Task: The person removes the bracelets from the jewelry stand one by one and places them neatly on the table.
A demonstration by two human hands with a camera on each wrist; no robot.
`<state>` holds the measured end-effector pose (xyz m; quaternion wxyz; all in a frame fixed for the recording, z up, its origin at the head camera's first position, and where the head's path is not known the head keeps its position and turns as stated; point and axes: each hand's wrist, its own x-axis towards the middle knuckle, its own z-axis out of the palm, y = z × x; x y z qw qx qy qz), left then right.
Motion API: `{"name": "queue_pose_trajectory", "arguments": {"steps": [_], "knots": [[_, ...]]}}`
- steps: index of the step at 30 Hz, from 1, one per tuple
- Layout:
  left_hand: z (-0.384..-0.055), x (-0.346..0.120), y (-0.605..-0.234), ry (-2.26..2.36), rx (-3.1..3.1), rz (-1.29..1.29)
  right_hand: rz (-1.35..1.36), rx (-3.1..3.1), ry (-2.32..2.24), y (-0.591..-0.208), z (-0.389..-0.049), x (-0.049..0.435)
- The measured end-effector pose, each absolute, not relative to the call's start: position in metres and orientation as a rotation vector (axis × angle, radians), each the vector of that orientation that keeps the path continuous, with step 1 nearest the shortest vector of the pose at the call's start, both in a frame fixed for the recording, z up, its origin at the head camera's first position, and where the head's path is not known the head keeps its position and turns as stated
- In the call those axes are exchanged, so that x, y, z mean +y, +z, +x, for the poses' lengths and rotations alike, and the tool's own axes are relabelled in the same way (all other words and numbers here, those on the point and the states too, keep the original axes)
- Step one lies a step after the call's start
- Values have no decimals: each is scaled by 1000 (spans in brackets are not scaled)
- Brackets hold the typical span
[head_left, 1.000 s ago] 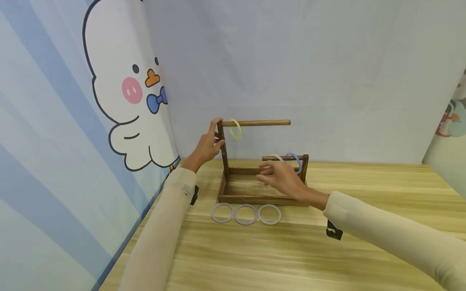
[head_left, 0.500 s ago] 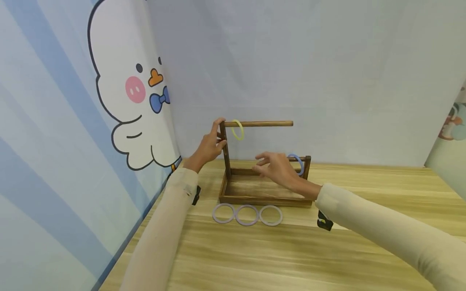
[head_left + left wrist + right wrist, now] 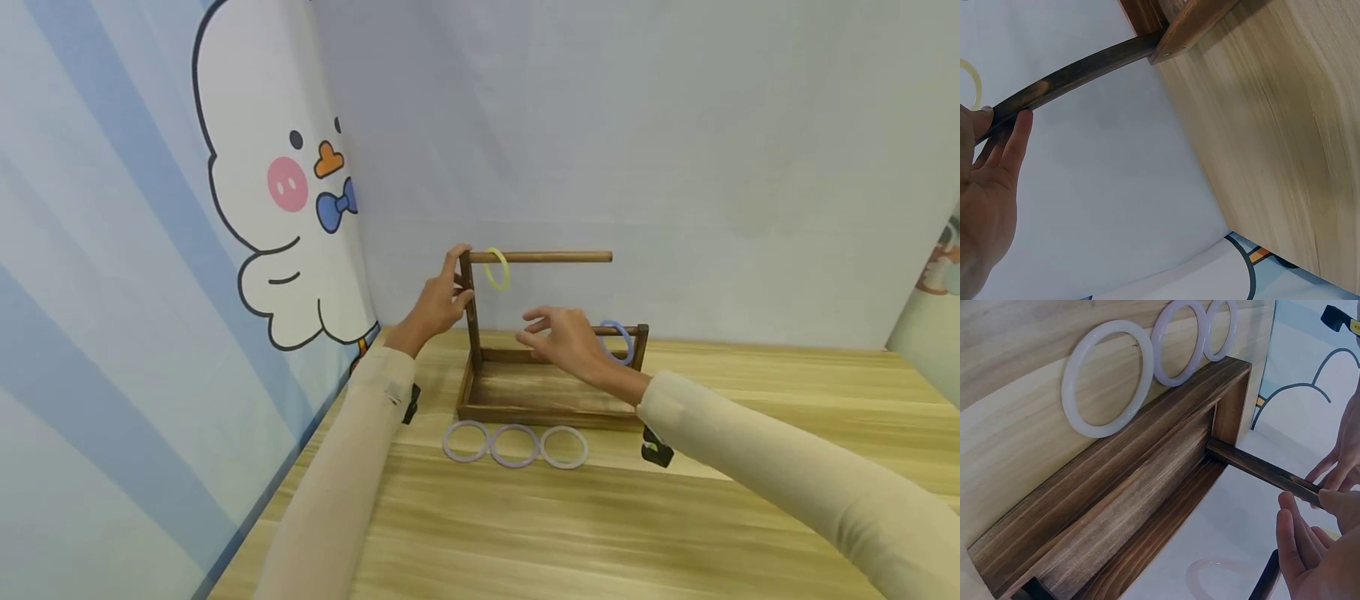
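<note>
My left hand grips the top of the tall post of a wooden bangle stand, thumb on one side and fingers on the other. A yellow bangle hangs on the upper rod close to it. My right hand is in front of the lower rod, its fingers nearly straight and nothing seen between them. A blue bangle hangs on that rod. In the right wrist view, a faint pinkish bangle shows beside the rod's end; the hand hides it in the head view.
Two lilac bangles and a whitish bangle lie in a row on the wooden table, before the stand's tray. A grey curtain hangs behind; a cartoon-printed curtain stands at the left.
My right hand has shifted left and slightly up along the lower rod, covering the pinkish bangle in the head view. My left hand keeps its grip on the post. The head view has turned slightly left.
</note>
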<state>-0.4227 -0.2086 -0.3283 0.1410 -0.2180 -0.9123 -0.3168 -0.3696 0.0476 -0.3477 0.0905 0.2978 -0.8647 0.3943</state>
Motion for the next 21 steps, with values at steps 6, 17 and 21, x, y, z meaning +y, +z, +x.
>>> {"name": "queue_pose_trajectory", "arguments": {"steps": [6, 17, 21], "knots": [[-421, -212, -328, -918, -2632, -614, 866, -2550, 1139, -342, -378, 38], [-423, -212, -329, -915, -2642, -622, 843, -2514, 1217, -337, -390, 27], [-424, -212, -328, -917, -2632, -631, 842, -2484, 1226, -333, -396, 22]]}}
